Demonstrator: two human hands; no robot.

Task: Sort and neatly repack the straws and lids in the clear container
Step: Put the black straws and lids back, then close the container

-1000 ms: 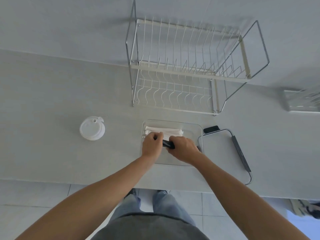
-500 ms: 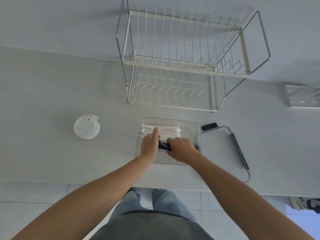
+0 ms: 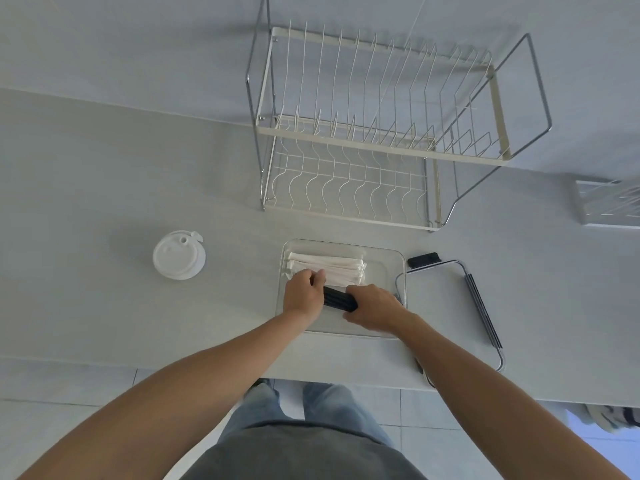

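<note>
Both hands work inside the clear container (image 3: 388, 252) at frame centre: the left hand (image 3: 302, 295) and right hand (image 3: 375, 308) each grip an end of a bundle of black straws (image 3: 339, 302), just below the white wrapped straws (image 3: 332, 268). The container's own cover (image 3: 485, 306) lies right, a white cup lid (image 3: 179, 255) left, a dish rack (image 3: 374, 133) above on the surface (image 3: 104, 185). Compared with a second ago, the black bundle shows more between the hands.

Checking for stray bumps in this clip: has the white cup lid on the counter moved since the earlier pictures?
No. The white cup lid keeps its spot left of the clear container; only the camera shifted.
</note>
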